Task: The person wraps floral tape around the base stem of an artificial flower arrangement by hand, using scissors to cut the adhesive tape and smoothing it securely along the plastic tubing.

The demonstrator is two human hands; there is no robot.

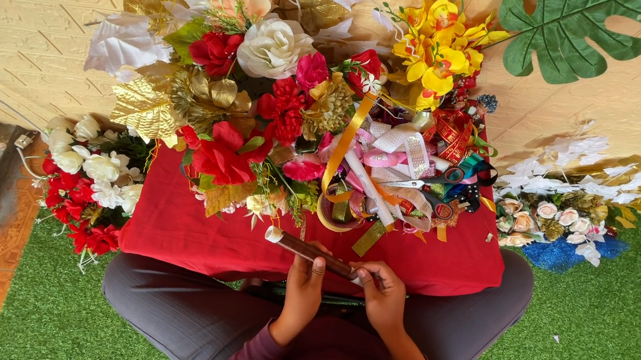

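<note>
One brown rod (318, 256), capped white at its left end, is held level just off the near edge of one red cloth (180, 227) that covers a low table. The left hand (306, 280) is closed around the middle of the rod, fingers wrapped over it; the right hand (382, 291) is pinched on its right end, where a thin strip appears to be held against it, though that cannot be told for certain. The two hands are set close together but apart, both above the lap. On the far half of the cloth one large heap of artificial flowers is piled: red blooms (225, 154) counted at about six, one large white rose (272, 46), one peach rose (239, 0), and gold leaves (143, 107) in several sprays. At the far right corner one cluster of yellow orchids (438, 48) is seen. Toward the right edge one tangle of ribbons (390, 160) in white, pink, orange and red is heaped, with one pair of scissors (408, 183) lying on it. Off the left edge, on green turf (617, 330), one bunch of white and red roses (89, 189) is laid; off the right edge, one spray of small peach roses (549, 216). One green leaf (576, 28) is fixed to the wall.
</note>
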